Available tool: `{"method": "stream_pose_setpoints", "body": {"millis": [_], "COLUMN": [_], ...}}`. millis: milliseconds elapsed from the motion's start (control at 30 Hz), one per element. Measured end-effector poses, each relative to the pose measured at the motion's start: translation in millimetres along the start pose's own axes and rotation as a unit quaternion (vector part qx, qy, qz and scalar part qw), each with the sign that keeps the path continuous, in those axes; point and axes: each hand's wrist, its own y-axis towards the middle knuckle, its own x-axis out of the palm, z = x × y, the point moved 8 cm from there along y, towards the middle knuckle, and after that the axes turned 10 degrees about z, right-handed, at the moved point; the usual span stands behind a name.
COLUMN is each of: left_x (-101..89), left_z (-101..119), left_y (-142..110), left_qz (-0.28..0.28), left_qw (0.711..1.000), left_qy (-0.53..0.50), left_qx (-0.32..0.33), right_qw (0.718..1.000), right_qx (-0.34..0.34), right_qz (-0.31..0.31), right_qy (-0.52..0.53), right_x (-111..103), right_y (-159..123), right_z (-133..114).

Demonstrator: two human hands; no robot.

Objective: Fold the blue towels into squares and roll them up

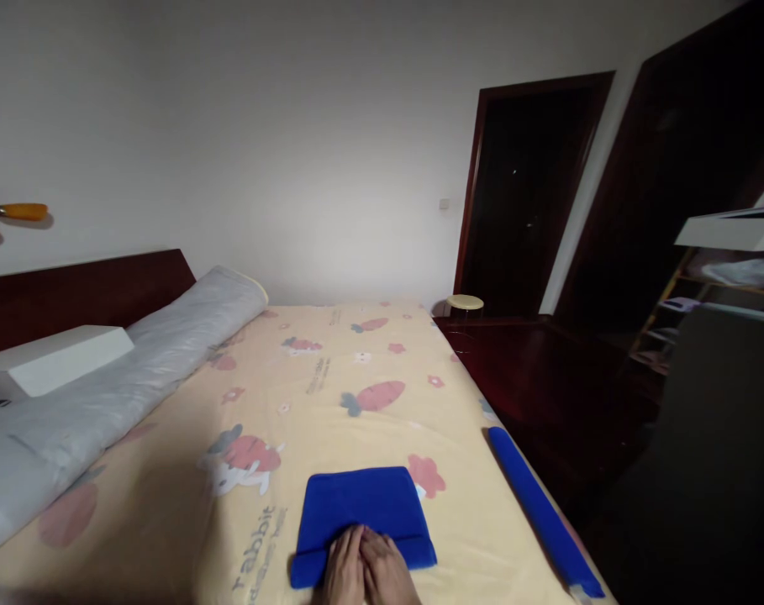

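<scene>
A blue cloth [366, 496] lies flat on the bed, its near edge folded or rolled over into a thick band. At the middle of that band, my left hand [345, 565] and my right hand [387, 567] sit side by side, touching each other. Their fingers are held together and bent over the band; the thumbs are mostly hidden. To the right, a second blue cloth [539, 508], rolled into a long narrow tube, lies along the bed's edge, apart from both hands.
The bed has a yellow sheet [318, 437] printed with carrots and rabbits. A long grey roll [160, 353] and a white box [72, 357] lie by the dark headboard [104, 281]. Beyond the bed stand a round stool [465, 302] and a shelf rack [671, 311].
</scene>
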Motion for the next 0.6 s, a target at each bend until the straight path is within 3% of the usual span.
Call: {"method": "stream_pose_setpoints", "body": {"millis": [67, 200, 333, 467, 600], "left_x": [-0.1, -19.8, -34.4, -28.8, -15.7], "left_z": [-5, -39, -49, -10, 21], "left_y": [3, 2, 5, 19, 31], "left_qz": [-0.035, -0.058, -0.064, -0.094, -0.173], "left_qw": [0.999, 0.991, 0.987, 0.992, 0.982], "left_qy": [0.001, 0.042, 0.045, -0.026, -0.071], "left_qx": [-0.029, -0.116, -0.143, -0.084, -0.035], "right_qw": [0.999, 0.983, 0.973, 0.985, 0.994], "right_qx": [0.034, 0.157, 0.197, 0.153, 0.041], "right_qz": [-0.015, 0.035, 0.041, 0.009, -0.1], "right_qy": [-0.012, -0.084, -0.115, -0.076, 0.026], "right_x": [4, -18, -35, -28, -6], "right_y": [4, -6, -16, -3, 19], "right_z": [7, 61, 87, 54, 3]}}
